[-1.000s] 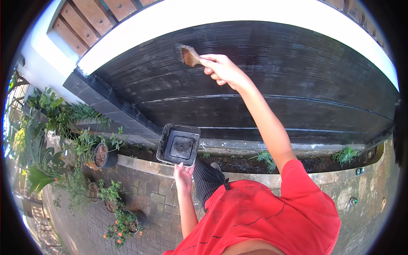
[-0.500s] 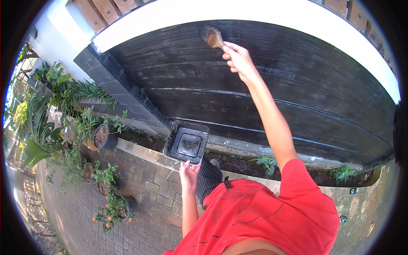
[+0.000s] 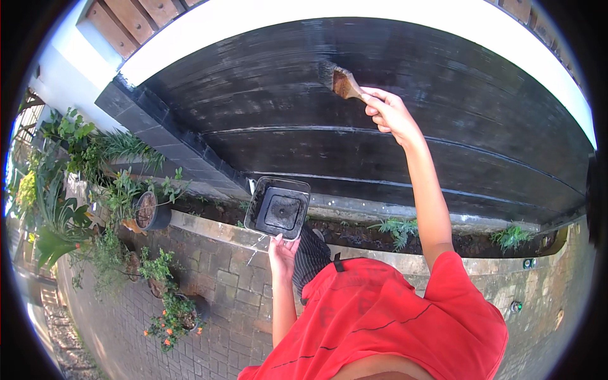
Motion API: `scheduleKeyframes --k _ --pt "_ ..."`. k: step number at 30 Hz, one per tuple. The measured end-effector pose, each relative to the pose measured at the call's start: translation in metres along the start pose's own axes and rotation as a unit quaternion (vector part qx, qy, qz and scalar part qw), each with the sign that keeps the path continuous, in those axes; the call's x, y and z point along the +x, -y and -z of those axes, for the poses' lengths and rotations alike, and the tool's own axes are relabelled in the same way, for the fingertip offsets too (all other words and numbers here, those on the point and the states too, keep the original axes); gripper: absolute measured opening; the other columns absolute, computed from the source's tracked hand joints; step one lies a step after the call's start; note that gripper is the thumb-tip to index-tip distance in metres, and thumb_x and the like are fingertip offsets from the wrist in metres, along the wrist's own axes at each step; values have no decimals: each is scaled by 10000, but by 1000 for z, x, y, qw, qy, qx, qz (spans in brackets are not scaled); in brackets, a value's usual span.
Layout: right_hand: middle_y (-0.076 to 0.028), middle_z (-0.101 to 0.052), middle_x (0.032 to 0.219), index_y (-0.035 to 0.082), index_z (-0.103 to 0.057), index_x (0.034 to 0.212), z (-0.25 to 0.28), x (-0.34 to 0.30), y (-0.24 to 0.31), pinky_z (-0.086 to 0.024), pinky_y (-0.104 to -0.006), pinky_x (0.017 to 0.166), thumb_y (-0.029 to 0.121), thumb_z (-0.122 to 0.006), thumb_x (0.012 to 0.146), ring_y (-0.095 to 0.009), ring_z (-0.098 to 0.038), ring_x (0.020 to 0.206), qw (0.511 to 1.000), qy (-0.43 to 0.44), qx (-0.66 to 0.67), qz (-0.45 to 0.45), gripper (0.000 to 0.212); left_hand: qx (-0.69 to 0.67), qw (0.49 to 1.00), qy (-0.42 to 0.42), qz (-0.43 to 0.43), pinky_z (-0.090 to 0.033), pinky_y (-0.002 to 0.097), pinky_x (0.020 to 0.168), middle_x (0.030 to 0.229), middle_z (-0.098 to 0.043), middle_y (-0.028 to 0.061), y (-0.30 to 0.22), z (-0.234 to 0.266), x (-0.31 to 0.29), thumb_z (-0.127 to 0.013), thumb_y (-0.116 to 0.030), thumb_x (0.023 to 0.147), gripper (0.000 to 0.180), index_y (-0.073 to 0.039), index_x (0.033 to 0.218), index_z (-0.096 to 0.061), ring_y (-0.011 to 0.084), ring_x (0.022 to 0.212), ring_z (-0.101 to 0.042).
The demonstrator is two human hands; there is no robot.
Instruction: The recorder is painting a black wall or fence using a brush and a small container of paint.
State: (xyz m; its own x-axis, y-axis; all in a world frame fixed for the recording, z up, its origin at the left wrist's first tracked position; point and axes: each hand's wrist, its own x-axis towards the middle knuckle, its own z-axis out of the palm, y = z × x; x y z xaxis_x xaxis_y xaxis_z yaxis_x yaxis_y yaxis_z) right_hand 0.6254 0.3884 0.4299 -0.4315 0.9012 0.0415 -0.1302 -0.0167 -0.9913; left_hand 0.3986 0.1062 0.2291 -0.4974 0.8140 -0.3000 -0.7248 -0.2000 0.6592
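Note:
My right hand grips the wooden handle of a wide paintbrush, arm stretched out. The brush's dark bristles are at the upper part of a black grooved wall; whether they press on it is hard to tell. Low on the left, my left hand holds a square black plastic container by its near edge, thumb at the rim and the other fingers beneath. The container's open top faces up, and its inside looks dark and wet, with stains.
A white band runs above the black wall. At its foot lies a planting strip with ferns and a concrete kerb. Potted plants stand to the left on brick paving. A dark tiled pillar borders the wall.
My right hand and the paintbrush have moved right and lower in view. The left hand still holds the container in nearly the same place. The whole view has shifted slightly.

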Motion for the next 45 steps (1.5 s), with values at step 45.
scheduleKeyframes --k 45 --pt "39 -524 674 21 -599 1083 -3 -52 -166 -352 -194 484 261 -568 861 -33 -429 533 982 -177 -45 -46 329 101 994 32 13 -501 317 723 1005 -528 36 8 -1 19 -621 -19 727 403 -64 1089 -450 145 868 -562"
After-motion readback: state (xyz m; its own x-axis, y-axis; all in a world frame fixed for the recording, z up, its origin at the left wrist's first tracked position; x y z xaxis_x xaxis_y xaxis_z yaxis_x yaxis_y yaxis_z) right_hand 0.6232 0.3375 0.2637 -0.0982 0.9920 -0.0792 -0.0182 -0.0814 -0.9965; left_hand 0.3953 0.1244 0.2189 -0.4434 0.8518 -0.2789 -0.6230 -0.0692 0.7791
